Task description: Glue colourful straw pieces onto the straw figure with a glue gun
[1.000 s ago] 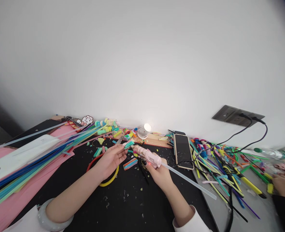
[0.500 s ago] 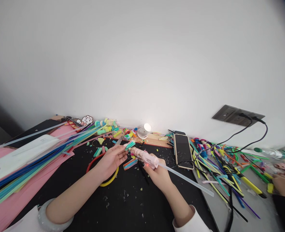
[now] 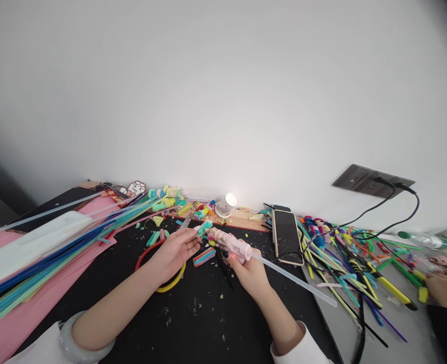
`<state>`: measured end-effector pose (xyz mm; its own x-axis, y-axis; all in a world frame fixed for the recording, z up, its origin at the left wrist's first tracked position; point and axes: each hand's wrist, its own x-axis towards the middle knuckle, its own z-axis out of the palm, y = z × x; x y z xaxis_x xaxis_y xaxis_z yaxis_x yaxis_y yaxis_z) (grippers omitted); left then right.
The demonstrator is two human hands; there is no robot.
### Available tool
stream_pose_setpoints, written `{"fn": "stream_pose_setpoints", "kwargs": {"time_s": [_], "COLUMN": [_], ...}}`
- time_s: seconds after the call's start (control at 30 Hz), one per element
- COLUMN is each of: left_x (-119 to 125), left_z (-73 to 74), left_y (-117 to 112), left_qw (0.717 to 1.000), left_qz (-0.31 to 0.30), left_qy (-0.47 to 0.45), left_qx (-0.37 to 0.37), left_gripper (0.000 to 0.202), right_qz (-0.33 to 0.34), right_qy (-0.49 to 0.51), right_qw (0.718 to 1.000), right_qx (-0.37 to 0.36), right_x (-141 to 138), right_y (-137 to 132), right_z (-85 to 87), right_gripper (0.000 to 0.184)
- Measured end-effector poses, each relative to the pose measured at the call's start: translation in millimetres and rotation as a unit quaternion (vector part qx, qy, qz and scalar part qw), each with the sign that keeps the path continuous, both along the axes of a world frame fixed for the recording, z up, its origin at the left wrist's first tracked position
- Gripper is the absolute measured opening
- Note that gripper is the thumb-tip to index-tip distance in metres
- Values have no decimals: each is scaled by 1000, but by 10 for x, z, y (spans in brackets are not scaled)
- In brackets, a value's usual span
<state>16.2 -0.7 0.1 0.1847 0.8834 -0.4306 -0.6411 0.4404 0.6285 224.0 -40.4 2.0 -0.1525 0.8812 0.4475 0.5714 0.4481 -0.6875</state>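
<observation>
My right hand [image 3: 251,273] is closed round a pink hot glue gun [image 3: 229,242] with a clear glue stick [image 3: 295,279] sticking out of its back toward the right. The gun's nozzle touches a small teal and pink straw piece [image 3: 204,227] pinched in the fingertips of my left hand [image 3: 174,251]. A striped bundle of cut straws [image 3: 204,257] lies on the black mat [image 3: 193,313] just below the gun. A red ring and a yellow ring [image 3: 170,284] lie under my left hand.
Long coloured straws [image 3: 56,253] and a white box [image 3: 30,242] lie on pink paper at left. A lit candle [image 3: 226,205], a phone [image 3: 286,235], loose straw pieces [image 3: 352,253] and cables [image 3: 360,308] fill the right. Another person's hand [image 3: 445,289] rests at the far right.
The glue gun's nozzle moved left to meet the straw piece in my left hand. My left hand stayed almost still.
</observation>
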Motion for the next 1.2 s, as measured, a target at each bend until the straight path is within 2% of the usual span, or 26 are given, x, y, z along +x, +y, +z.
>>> {"fn": "stream_pose_setpoints", "kwargs": {"time_s": [0.13, 0.37, 0.73, 1.2], "left_x": [-2, -21, -23, -19], "left_z": [-18, -57, -21, 9], "left_y": [-1, 5, -9, 8], "left_qw": [1000, 1000, 999, 1000], "left_qz": [-5, -15, -29, -12], "left_qy": [1, -11, 4, 12], "left_qx": [11, 16, 16, 13], "left_gripper": [18, 18, 16, 19], "right_qz": [-11, -29, -54, 11], "right_qy": [-1, 5, 16, 12], "right_qw": [1000, 1000, 998, 1000], "right_qx": [17, -3, 0, -4], "right_x": [12, 24, 21, 14], "right_y": [13, 17, 20, 12], "right_z": [-16, -53, -32, -31], "right_gripper": [20, 25, 22, 17]}}
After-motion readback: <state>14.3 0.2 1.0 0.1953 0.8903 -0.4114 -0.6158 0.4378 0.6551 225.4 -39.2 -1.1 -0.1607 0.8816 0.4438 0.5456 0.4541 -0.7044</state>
